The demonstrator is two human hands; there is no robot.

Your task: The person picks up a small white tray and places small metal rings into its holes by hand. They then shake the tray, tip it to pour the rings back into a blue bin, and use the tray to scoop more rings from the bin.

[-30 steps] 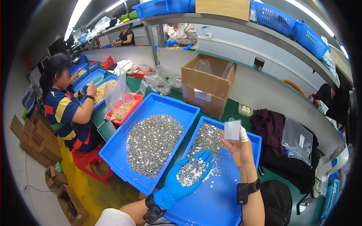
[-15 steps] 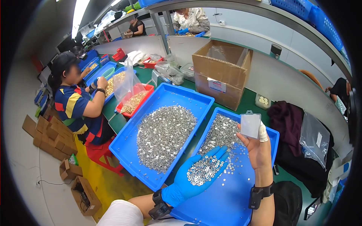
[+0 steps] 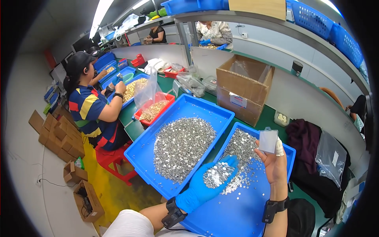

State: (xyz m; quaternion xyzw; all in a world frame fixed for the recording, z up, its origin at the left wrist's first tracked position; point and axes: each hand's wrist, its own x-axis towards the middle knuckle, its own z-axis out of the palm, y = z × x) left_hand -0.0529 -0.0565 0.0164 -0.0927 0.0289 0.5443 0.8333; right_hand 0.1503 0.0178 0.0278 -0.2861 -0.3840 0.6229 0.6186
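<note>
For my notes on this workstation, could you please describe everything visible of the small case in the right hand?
The small case is flat, squarish and translucent whitish, apparently plastic, with a tab on its top edge. It stands roughly upright, broad face toward the camera, held in the right hand above the blue tray. Its contents cannot be told.

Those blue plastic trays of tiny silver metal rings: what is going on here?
A person's blue-gloved left hand, palm up above the right blue plastic tray, holds a heap of tiny silver metal rings. The ungloved right hand holds up a small, flat, translucent plastic case. More rings lie loose in that tray, and a large pile sits in the left blue plastic tray. Farther left, a co-worker in a multicoloured shirt sits by small gold-coloured parts.
</note>
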